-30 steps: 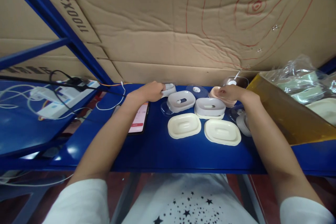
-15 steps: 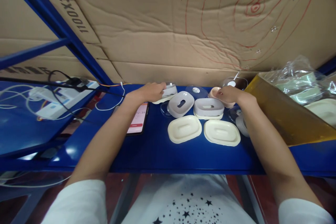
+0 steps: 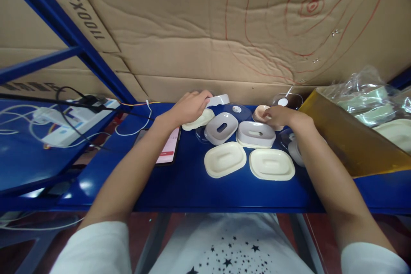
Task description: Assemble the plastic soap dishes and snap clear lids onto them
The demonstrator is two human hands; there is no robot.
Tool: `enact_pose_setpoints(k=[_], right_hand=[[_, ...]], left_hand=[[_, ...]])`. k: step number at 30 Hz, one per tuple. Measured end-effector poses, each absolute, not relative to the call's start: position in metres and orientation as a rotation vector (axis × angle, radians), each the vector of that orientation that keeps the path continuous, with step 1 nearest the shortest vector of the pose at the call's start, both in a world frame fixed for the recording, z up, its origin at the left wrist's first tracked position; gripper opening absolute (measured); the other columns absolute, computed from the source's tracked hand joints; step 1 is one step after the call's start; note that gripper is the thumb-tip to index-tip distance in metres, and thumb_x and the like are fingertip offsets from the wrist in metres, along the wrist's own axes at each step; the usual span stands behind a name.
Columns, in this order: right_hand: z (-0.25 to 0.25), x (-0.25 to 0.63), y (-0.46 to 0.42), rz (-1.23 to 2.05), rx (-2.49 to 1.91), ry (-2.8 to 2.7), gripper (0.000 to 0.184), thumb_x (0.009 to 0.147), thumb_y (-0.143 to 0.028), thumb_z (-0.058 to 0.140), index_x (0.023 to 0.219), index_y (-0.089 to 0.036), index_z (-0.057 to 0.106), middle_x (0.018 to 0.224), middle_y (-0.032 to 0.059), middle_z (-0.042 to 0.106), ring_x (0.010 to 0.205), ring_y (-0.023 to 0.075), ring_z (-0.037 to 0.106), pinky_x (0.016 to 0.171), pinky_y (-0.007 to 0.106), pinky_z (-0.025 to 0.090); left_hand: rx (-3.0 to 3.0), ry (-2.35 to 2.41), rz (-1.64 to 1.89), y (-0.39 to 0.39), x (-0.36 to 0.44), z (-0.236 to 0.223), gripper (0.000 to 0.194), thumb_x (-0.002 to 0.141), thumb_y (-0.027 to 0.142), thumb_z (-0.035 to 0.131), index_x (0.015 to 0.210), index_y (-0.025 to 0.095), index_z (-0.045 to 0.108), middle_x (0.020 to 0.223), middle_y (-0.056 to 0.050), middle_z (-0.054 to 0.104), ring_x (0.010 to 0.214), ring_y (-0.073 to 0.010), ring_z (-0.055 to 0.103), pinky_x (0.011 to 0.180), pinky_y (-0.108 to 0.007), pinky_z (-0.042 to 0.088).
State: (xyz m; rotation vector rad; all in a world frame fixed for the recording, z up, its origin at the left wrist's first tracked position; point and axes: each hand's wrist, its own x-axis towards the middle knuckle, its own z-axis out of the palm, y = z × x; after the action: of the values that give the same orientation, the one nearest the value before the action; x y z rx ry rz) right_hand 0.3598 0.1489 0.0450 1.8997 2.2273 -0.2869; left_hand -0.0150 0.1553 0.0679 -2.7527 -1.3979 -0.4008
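My left hand (image 3: 192, 105) is closed on a light grey oval plastic shell (image 3: 218, 100), raised and tilted above a cream oval lid (image 3: 201, 120). My right hand (image 3: 281, 116) pinches the rim of a peach oval plastic piece (image 3: 260, 112) at the back right. Between the hands, a grey shell with a slot (image 3: 221, 128) leans on a clear cover (image 3: 201, 134). Beside it another slotted grey shell (image 3: 256, 134) sits on a cream base. In front lie two cream lids, the left lid (image 3: 225, 159) and the right lid (image 3: 272, 164).
A phone (image 3: 167, 150) lies by my left forearm. At right stands a yellowish bin (image 3: 356, 145) with bagged green pieces (image 3: 369, 102). Clear covers (image 3: 239, 112) lie at the back by the cardboard wall (image 3: 180, 30). Cables and a power strip (image 3: 73, 124) are left of the blue frame.
My left hand has lifted the grey shell off the cream lid and moved it up and to the right. My right hand stays at the peach piece, which has shifted slightly.
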Motion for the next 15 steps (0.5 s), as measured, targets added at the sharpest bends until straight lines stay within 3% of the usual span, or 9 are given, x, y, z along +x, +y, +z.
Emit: enact_pose_setpoints(k=[6,10,15], right_hand=[[0.053,0.36,0.144,-0.386,1.901,2.261,0.044,0.094,-0.039,0.075,0.134,-0.022,0.07,0.131,0.0175,0.078,0.116,0.0381,0.076,0.095,0.043,0.06],[0.072,0.364,0.138,-0.444,1.88,2.373,0.036,0.101,-0.046,0.063,0.128,-0.023,0.074,0.137,0.0158,0.077,0.124,0.0382,0.073,0.103,0.042,0.058],[0.094,0.377,0.13,-0.548,1.94,2.571,0.049,0.109,-0.057,0.044,0.135,-0.025,0.07,0.138,0.0107,0.078,0.126,0.0349,0.072,0.104,0.041,0.058]], left_hand=[[-2.816,-1.274,-0.449,0.15,0.001,0.058,0.041,0.114,0.031,0.031,0.139,0.017,0.059,0.134,-0.017,0.072,0.127,-0.0352,0.066,0.109,-0.051,0.046],[-2.868,-1.207,-0.417,0.148,0.007,0.053,0.036,0.113,0.027,0.035,0.131,0.019,0.065,0.123,-0.014,0.077,0.119,-0.0322,0.07,0.105,-0.047,0.047],[-2.912,-1.132,-0.397,0.146,0.009,0.048,0.032,0.11,0.023,0.04,0.125,0.021,0.068,0.128,-0.01,0.077,0.121,-0.0296,0.07,0.106,-0.044,0.046]])
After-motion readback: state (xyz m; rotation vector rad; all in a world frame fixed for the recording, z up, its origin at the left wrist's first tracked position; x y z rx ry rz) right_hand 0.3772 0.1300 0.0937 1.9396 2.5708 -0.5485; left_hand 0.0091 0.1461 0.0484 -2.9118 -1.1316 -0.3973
